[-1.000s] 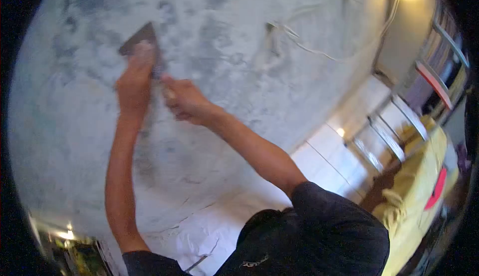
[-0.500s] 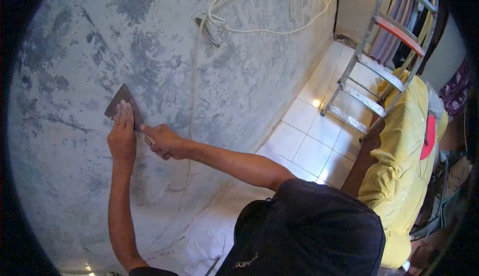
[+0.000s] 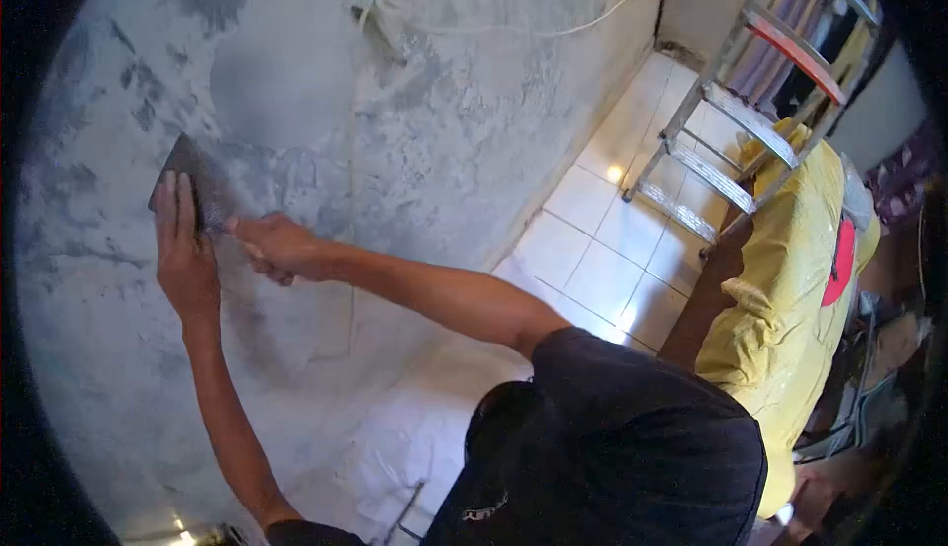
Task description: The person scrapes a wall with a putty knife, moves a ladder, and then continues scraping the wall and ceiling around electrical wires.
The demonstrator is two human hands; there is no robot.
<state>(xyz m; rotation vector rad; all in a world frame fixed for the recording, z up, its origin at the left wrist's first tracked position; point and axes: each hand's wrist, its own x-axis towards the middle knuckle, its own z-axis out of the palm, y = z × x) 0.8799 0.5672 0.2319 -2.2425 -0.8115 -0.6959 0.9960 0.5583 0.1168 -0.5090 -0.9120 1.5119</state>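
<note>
Item: one scraper [image 3: 206, 173] against the wall [image 3: 454, 141], long axis ten to four o'clock, my left hand [image 3: 189, 268] flat on its blade, fingers together, nearer the broad edge, my right hand [image 3: 286, 248] gripping its four-o'clock end.

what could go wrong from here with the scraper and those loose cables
The left hand has its fingers flat on the blade of the scraper, so they might slip over an edge and get cut. A blade corner could gouge the wall if the right hand tips the tool. The cables hang loose across the wall higher up, so a wide stroke might snag them.
</note>
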